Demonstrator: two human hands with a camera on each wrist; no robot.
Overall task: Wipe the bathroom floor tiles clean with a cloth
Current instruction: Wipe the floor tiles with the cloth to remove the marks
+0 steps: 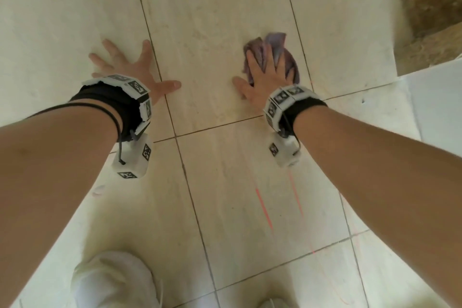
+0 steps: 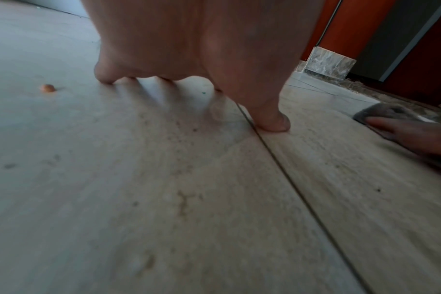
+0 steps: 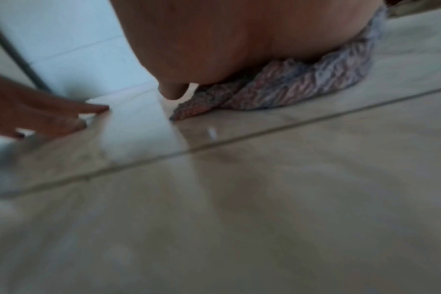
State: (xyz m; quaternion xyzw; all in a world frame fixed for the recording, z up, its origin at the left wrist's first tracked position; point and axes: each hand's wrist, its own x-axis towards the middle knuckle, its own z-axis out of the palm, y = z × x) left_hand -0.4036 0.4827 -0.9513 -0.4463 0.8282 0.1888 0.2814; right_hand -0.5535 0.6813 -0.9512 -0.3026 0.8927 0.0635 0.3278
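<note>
Both hands are resting on the floor tiles [image 1: 207, 20], well apart. The left hand [image 1: 130, 67] is lying flat with its fingers spread wide, holding nothing. The right hand [image 1: 265, 72] is pressing down with straight fingers on a bunched-up purple cloth [image 1: 280, 44]. The cloth is sitting on a pale tile beside a dark grout line [image 1: 296, 22].
</note>
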